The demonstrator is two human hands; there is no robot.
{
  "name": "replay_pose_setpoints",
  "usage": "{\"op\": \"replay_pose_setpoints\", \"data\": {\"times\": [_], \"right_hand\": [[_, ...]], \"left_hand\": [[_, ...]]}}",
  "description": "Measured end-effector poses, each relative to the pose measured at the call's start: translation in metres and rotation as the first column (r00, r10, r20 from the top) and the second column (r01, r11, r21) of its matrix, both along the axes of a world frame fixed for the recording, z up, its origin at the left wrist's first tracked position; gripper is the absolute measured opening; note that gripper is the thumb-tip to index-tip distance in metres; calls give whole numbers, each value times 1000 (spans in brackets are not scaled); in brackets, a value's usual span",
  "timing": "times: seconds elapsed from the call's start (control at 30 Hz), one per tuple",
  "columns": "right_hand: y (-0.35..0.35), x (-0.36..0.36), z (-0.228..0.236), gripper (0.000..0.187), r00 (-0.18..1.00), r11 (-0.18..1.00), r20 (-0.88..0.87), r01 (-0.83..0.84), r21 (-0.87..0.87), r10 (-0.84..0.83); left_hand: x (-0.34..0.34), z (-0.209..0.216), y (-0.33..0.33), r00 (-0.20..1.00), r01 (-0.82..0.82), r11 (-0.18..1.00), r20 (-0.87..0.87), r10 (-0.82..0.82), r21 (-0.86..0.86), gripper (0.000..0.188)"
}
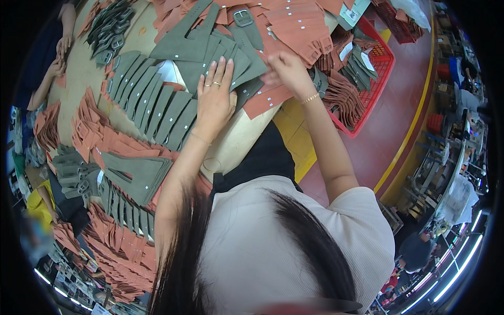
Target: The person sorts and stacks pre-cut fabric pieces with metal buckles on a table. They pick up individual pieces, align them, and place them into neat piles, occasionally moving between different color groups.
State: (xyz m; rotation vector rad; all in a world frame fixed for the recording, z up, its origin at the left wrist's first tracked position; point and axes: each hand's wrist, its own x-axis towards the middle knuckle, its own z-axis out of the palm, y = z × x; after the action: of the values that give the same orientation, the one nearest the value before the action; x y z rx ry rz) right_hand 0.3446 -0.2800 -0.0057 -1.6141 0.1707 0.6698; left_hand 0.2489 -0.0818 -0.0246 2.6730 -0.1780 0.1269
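My left hand [214,97] lies flat with fingers stretched over a fanned stack of dark green leather pieces [210,55] bearing small white tags. To its right, my right hand [287,76] is curled at the right edge of that stack, its fingers bent in and partly blurred. Whether anything is between those fingers is hidden. Orange leather pieces [266,100] lie under and beside the green ones. A green strap with a square buckle [243,19] rests just beyond the stack. Left of my left hand runs an overlapping row of green pieces [155,105].
A red plastic basket [386,71] of orange and green pieces stands right of the table [239,139]. More orange pieces [118,139] and green buckled straps [110,31] cover the left side. Another person's hands [59,58] are at the far left edge.
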Motion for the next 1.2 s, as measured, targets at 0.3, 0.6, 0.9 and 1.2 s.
{"op": "replay_pose_setpoints", "data": {"times": [0.3, 0.6, 0.9, 1.2], "right_hand": [[-5, -50, -26, 26, 977, 998, -212, -8, 59, 21], [22, -53, -35, 20, 994, 970, -87, 78, 228, -59], [22, -52, -33, 21, 994, 976, -92, 74, 204, -56], [19, -58, -28, 24, 999, 976, -5, -42, 215, 44]], "left_hand": [[2, 1, -8, 1000, -20, 997, 7, 20, 79, 64], [17, 15, 11, 999, -37, 931, -38, 25, -363, 40], [20, 19, 16, 986, -131, 848, -156, 57, -514, 38], [19, 27, 11, 993, -111, 809, -94, 69, -578, 47]]}}
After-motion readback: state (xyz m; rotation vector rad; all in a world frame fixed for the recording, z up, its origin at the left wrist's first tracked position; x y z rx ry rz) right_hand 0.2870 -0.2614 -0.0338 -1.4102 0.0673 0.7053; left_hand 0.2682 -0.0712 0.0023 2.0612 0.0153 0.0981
